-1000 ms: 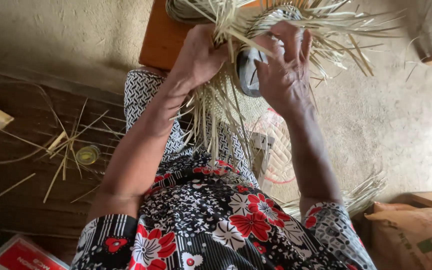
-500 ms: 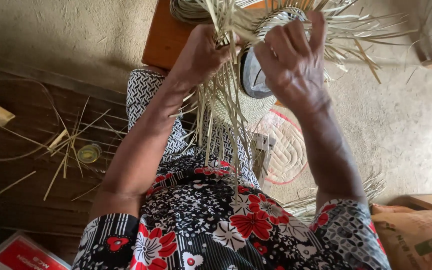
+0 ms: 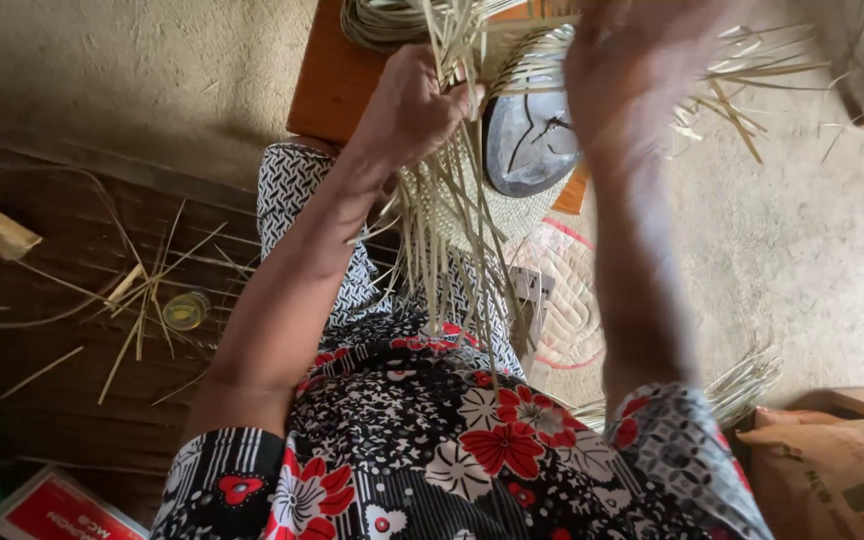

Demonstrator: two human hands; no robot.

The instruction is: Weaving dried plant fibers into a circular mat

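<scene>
Both forearms reach up from a flowered black, red and white dress [image 3: 422,450]. The left hand [image 3: 414,105] is clenched round a bundle of pale straw strips [image 3: 447,250] hanging toward the lap. The right hand [image 3: 642,70] is blurred; its fingers cannot be told. Beyond lie a grey round mould [image 3: 527,140], an orange-brown wooden board [image 3: 327,85] and the bare concrete floor [image 3: 132,80].

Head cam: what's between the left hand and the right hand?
Head view: between left hand and blurred right hand sit a dark round mould and straw strips fanning around it.
</scene>
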